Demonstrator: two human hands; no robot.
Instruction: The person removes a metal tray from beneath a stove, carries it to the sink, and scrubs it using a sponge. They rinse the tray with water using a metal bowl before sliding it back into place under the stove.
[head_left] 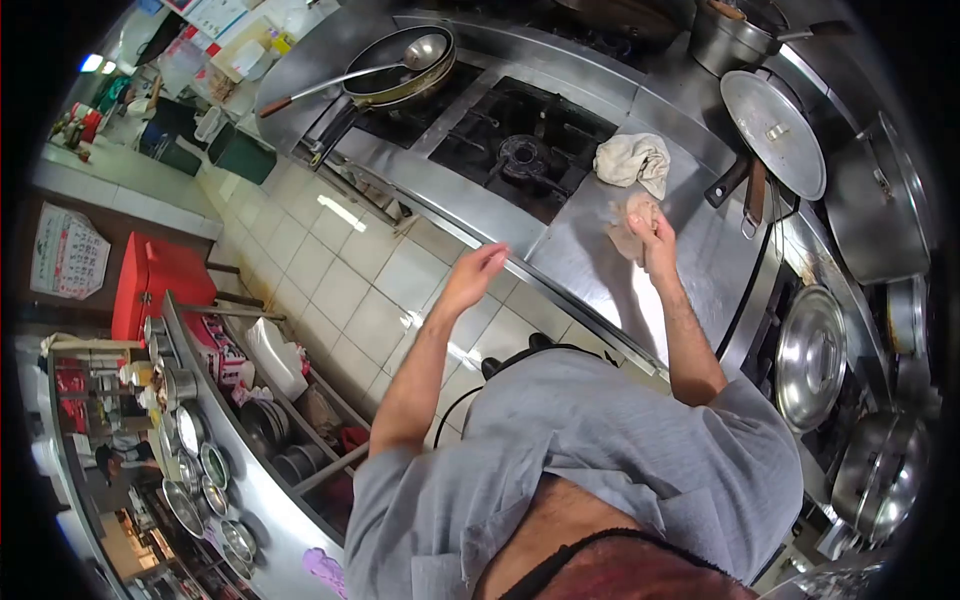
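Right now the right hand (650, 228) presses down on a small crumpled rag (628, 225) on the steel worktop (590, 265), its fingers closed over the cloth so that the rag shows mostly on the burner side of the hand and beneath it. The left hand (478, 272) hangs in the air off the worktop's front edge, above the tiled floor (340, 290), open and relaxed with the fingers loosely spread, holding nothing and touching nothing. Just beyond the rag, toward the back of the worktop, lies a second, larger white cloth (634, 160), bunched up and apart from the hand. Beside that cloth sits a gas burner (522, 155) sunk in its dark well, and further along the range stands a wok (400, 68) with a long-handled ladle (350, 75) resting in it. On the other side of the right hand, a flat round lid (772, 132) lies over the worktop with two dark pan handles sticking out from under it near the hand. More steel lids and pots (810, 355) crowd the range beyond. Nothing lies between the right hand and the rag; the patch of worktop toward the person is bare, shiny metal.
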